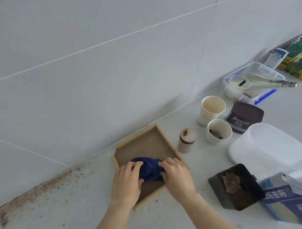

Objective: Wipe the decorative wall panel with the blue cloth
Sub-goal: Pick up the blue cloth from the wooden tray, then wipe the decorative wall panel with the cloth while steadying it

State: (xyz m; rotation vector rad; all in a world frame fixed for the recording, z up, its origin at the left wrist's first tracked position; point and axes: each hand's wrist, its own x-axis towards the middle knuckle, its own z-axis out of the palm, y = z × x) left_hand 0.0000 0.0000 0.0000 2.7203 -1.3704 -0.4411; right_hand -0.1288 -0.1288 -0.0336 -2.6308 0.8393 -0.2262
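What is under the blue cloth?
The blue cloth lies on the brown inner face of the wood-framed panel; both hands press it, so the surface directly beneath is hidden.

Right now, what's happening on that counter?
A person presses a bunched blue cloth with the left hand and right hand onto a brown, wood-framed panel lying flat on the counter. Cups, a cocoa tin and containers stand to the right; brown specks dirty the counter to the left.

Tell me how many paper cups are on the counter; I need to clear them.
2. A taller paper cup stands near the wall; a shorter paper cup sits just in front, beside the cocoa tub.
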